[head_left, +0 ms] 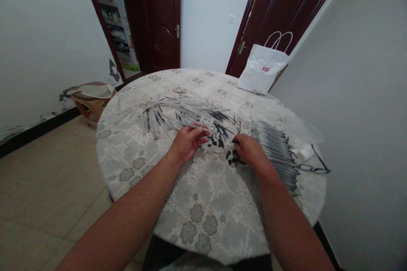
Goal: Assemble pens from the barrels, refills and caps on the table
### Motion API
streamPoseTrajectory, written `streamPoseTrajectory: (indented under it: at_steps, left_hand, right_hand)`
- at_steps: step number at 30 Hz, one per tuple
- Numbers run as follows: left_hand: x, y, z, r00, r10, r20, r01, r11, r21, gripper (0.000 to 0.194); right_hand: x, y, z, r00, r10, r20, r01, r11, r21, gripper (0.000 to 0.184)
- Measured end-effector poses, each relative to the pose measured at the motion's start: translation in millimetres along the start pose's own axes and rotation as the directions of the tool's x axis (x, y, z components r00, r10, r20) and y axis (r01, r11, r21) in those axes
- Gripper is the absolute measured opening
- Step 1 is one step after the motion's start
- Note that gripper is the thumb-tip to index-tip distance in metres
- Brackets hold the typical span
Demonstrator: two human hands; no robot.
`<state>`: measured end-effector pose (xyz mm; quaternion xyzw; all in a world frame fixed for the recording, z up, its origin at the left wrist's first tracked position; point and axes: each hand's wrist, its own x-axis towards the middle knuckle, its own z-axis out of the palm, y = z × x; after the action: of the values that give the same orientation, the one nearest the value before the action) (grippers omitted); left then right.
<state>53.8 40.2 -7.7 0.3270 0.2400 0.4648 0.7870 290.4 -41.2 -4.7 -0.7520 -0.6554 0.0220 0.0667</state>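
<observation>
My left hand [190,140] holds a thin whitish plastic tube [190,125] between thumb and fingers, the tube lying nearly level. My right hand [249,148] is closed in a pinch above small black plastic pieces [234,159]; what its fingertips hold is too small to make out. Between and beyond the hands spreads a loose pile of whitish tubes [193,106]. Thin black sticks [220,115] lie among them, and more small black pieces sit by the left fingertips. To the right of my right hand, many grey tubes with dark ends [276,148] lie side by side in a row.
A floral cloth covers the round table [197,220]. Eyeglasses [313,168] and a white roll-like item [303,152] lie at its right edge. A white paper bag [263,67] stands at the back right. A wooden stool [90,108] is beyond the left edge.
</observation>
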Motion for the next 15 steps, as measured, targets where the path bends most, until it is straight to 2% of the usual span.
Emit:
streamPoseTrajectory:
  at_steps: [4, 9, 15]
  left_hand:
    - [0.2, -0.7, -0.2, 1.0, -0.001, 0.002, 0.001, 1.0, 0.019, 0.028]
    - [1.6, -3.4, -1.2, 1.0, -0.004, 0.003, 0.004, 0.999, 0.034, 0.027]
    - [1.7, -5.2, -1.3, 1.0, -0.014, 0.002, 0.014, 0.999, 0.051, 0.032]
  right_hand:
    - [-2.4, 2.9, -3.8, 0.996, -0.061, 0.065, 0.06, 0.998, 0.02, 0.019]
    - [-6.8, -8.9, -0.1, 0.988, -0.085, 0.128, 0.086, 0.996, 0.0, 0.02]
    - [-9.7, -22.7, 0.2, 0.989, -0.111, 0.1, 0.107, 0.993, 0.045, 0.017]
